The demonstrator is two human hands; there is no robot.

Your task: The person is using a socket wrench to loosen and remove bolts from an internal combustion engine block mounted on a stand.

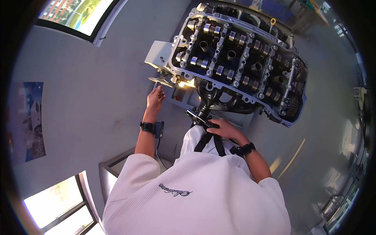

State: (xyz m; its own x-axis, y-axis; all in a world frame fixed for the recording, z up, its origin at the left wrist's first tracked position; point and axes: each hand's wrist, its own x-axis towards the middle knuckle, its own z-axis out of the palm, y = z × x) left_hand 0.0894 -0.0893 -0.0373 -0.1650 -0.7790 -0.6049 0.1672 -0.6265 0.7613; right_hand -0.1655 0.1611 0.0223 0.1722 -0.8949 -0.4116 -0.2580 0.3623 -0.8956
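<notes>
Hands first: our left hand (155, 98) reaches forward with fingers loosely curled, its fingertips at the flat metal handwheel (161, 82) beside the pale grey box (158, 55) of the engine stand; we cannot tell whether it grips the wheel or merely touches it. Our right hand (224, 129) is closed over a dark, blocky fitting (197, 116) at the lower end of the black exhaust manifold (219, 101), whose smooth curved pipes merge toward us.

Beyond the hands we see the engine cylinder head (239, 55), a long cast-aluminium block, bare and silvery, with rows of polished camshaft lobes, bearing caps and bolts set around dark round wells. Its long axis runs from upper left to lower right, its open top faces us, and the chain sprockets (295, 78) lie at the right end.

Both wrists carry black watch-like bands. A white ribbed garment fills the foreground and hides the stand's base. Windows and a wall poster (31, 121) border the smooth grey floor (86, 90).
</notes>
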